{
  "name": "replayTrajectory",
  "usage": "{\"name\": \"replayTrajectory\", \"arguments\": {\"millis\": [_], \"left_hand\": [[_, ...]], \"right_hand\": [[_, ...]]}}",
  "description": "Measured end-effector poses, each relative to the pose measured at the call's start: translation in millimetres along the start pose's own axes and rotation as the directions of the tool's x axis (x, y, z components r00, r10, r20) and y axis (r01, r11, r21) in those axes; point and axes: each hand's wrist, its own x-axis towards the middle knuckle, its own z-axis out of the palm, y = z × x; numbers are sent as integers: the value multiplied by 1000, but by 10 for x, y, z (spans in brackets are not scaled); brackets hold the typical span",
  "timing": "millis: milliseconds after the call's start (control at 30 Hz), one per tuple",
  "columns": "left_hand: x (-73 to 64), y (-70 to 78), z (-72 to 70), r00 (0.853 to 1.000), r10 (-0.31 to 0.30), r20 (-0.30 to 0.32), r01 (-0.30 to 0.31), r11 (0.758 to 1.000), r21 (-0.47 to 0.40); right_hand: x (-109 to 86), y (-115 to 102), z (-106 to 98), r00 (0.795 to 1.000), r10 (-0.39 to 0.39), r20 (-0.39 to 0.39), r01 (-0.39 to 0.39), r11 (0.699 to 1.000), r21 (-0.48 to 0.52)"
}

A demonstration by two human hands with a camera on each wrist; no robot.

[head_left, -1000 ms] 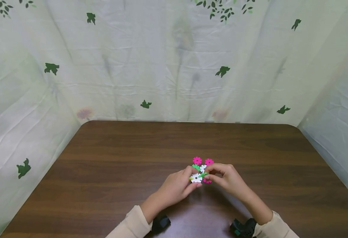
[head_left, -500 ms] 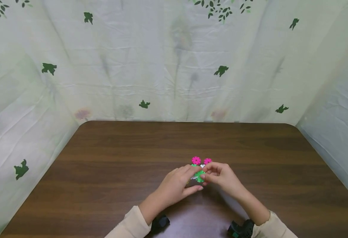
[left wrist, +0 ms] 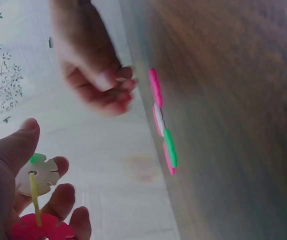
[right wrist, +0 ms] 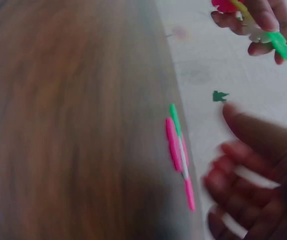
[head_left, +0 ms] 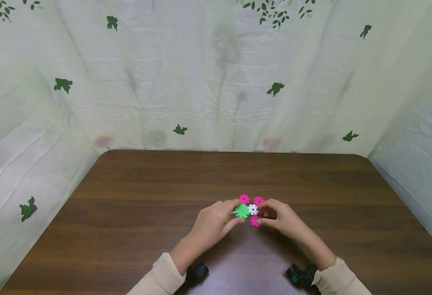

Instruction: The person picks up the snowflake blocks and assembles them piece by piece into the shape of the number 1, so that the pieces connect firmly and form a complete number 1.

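Joined discs [head_left: 242,211] are pinched by the left hand [head_left: 211,223]; fingers [right wrist: 233,193] of the right hand [head_left: 284,218] are parted. Separation could be caused by over-squeezing.

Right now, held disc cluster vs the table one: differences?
The held cluster is raised in the left hand; the table cluster lies on the table. The held cluster has discs at angles; the table cluster looks flat. The held cluster shows yellow; the table cluster shows none. Both include pink, white and green.
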Motion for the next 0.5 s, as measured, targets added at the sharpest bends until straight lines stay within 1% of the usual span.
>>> {"name": "replayTrajectory", "arguments": {"millis": [100, 167, 200, 267, 367, 433, 500], "left_hand": [[4, 2, -22, 999, -28, 25, 28, 1000, 3], [6, 6, -30, 998, -39, 42, 39, 999, 7], [6, 9, -33, 998, -43, 51, 43, 999, 8], [5, 14, -35, 996, -53, 67, 52, 999, 12], [3, 22, -37, 994, -68, 86, 67, 998, 15], [-1, 25, -36, 993, -76, 90, 75, 997, 13], [-5, 27, -35, 993, -83, 88, 83, 997, 4]], "right_hand": [[-3, 59, 72, 999, 28, 26, -24, 993, -118], [-7, 71, 108, 998, 58, 30, -53, 987, -152], [-8, 72, 121, 997, 70, 31, -65, 987, -149], [-9, 72, 132, 996, 84, 29, -80, 990, -117], [-2, 61, 120, 998, 58, 27, -57, 997, -54], [6, 44, 96, 999, 38, 27, -39, 999, 18], [14, 10, 63, 999, 26, 26, -29, 995, 100]]}}
